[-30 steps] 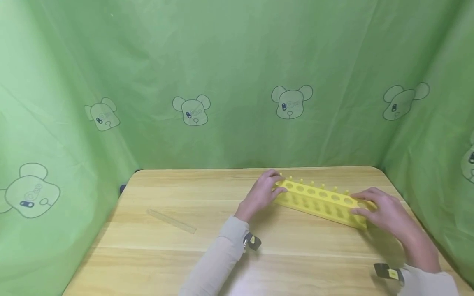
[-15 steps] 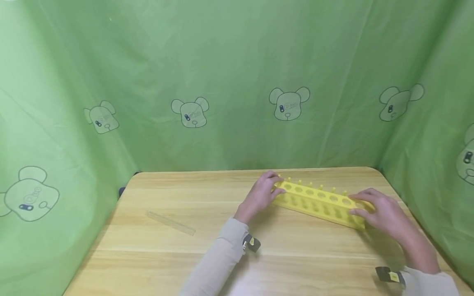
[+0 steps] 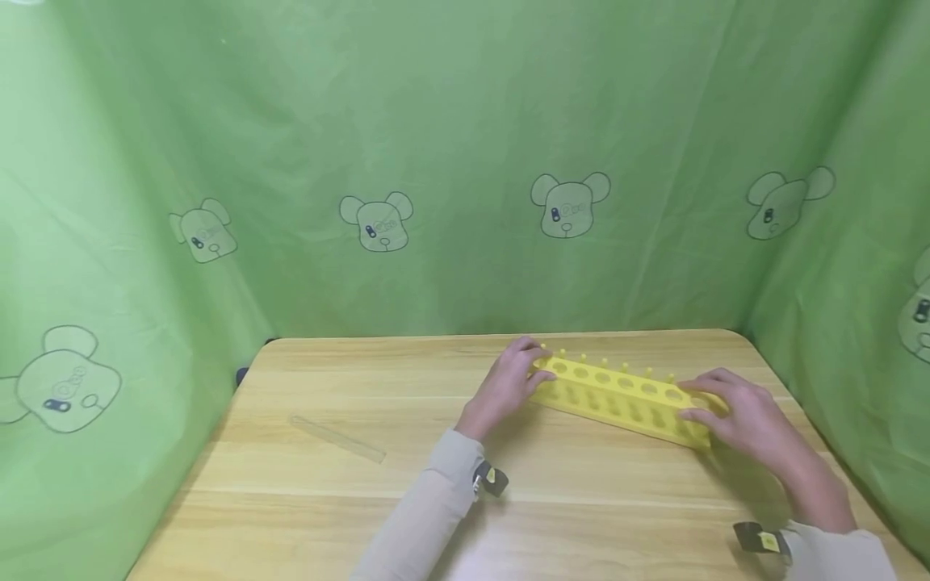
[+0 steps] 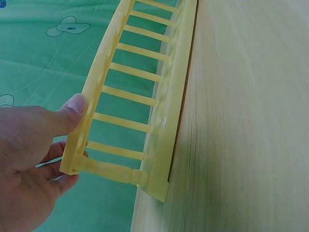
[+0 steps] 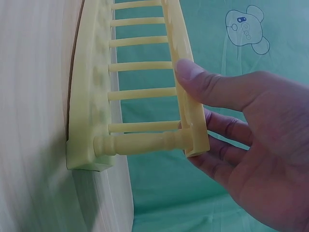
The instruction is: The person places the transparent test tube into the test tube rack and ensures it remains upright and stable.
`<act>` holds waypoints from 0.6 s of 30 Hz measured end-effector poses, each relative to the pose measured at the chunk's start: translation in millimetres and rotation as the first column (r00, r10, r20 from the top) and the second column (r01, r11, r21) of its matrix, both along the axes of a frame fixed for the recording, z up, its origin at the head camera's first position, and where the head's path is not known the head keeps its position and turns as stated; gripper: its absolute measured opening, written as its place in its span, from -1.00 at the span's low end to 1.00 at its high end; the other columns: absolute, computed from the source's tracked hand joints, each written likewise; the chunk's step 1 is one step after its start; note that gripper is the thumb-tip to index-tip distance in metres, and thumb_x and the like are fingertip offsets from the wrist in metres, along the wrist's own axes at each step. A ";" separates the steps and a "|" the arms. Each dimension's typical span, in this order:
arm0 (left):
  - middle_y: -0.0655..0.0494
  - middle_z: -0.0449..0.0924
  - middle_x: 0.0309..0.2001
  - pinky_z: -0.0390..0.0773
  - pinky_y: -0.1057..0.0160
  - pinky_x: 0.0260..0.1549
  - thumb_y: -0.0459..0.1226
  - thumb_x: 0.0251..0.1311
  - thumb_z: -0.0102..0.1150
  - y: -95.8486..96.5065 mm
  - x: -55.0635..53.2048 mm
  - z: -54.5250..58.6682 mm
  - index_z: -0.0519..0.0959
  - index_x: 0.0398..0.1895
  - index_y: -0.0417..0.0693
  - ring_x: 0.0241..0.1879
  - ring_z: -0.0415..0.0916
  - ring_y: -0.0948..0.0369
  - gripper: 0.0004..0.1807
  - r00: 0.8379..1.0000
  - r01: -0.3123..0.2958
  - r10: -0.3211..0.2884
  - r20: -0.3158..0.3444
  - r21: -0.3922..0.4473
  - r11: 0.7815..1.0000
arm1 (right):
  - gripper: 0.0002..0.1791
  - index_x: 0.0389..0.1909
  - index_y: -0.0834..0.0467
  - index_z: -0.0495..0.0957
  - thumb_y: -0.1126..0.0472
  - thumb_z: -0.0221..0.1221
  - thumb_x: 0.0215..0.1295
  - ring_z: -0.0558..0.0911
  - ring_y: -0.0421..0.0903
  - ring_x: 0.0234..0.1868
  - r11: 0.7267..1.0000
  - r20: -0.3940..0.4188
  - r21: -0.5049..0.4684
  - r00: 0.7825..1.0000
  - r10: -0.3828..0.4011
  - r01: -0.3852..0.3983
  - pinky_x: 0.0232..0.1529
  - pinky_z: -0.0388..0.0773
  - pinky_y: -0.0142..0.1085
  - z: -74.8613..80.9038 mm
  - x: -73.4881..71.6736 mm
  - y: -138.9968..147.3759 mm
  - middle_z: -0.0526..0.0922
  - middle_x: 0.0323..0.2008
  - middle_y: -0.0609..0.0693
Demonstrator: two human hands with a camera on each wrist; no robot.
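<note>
A long yellow test tube rack (image 3: pixel 616 389) stands upright on the right half of the wooden table, slanting with its right end nearer to me. A row of round holes runs along its top plate, and short pegs rise along its far edge. My left hand (image 3: pixel 504 379) grips the left end, its thumb (image 4: pixel 75 106) pressed on the top plate and its fingers curled underneath. At the other end my right hand (image 3: pixel 748 411) pinches the same plate, thumb (image 5: pixel 190 72) on top. The left wrist view shows slim rods joining the plate to the base (image 4: pixel 166 130).
A clear flat strip (image 3: pixel 337 438) lies on the left part of the wooden table (image 3: pixel 407 516). Green curtain (image 3: pixel 465 282) with bear-head prints hangs behind the table and along both sides.
The rack has shifted slightly to the left, with both hands moving along with it and keeping their hold on its ends. The clear strip stays where it was.
</note>
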State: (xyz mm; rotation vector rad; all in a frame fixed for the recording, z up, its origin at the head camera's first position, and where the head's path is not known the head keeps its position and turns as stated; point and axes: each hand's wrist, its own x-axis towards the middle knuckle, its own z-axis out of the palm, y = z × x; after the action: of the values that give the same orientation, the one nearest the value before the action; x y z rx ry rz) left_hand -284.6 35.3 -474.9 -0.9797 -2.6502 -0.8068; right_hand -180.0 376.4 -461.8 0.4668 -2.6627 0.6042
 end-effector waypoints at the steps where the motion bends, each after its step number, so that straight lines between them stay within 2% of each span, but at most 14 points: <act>1: 0.04 0.54 0.16 0.49 0.52 0.15 -0.11 0.30 0.34 -1.0 0.0 -0.3 0.63 0.19 -0.16 0.13 0.51 0.20 -0.53 1.000 -0.001 0.001 0.001 0.003 1.000 | -0.50 0.01 0.29 0.67 0.26 0.55 0.02 0.62 0.41 -0.08 1.000 -0.003 0.001 1.000 0.003 -0.003 -0.13 0.58 0.38 0.0 -0.6 -1.0 0.65 -0.09 0.29; 18: 0.05 0.55 0.12 0.53 0.52 0.09 -0.11 0.27 0.36 -15.1 0.9 -0.5 0.64 0.17 -0.17 0.09 0.52 0.20 -0.52 0.998 -0.053 0.052 0.032 0.034 0.998 | -0.50 0.03 0.29 0.67 0.26 0.54 0.04 0.62 0.41 -0.07 0.999 0.009 0.001 0.999 0.036 -0.036 -0.10 0.57 0.39 2.1 -10.8 -15.8 0.65 -0.07 0.29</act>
State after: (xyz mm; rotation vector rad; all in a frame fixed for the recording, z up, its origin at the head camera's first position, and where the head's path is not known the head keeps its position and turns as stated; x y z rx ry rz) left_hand -283.8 20.3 -475.4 -0.8926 -2.6663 -0.8599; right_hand -190.8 360.6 -459.7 0.5143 -2.6683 0.6171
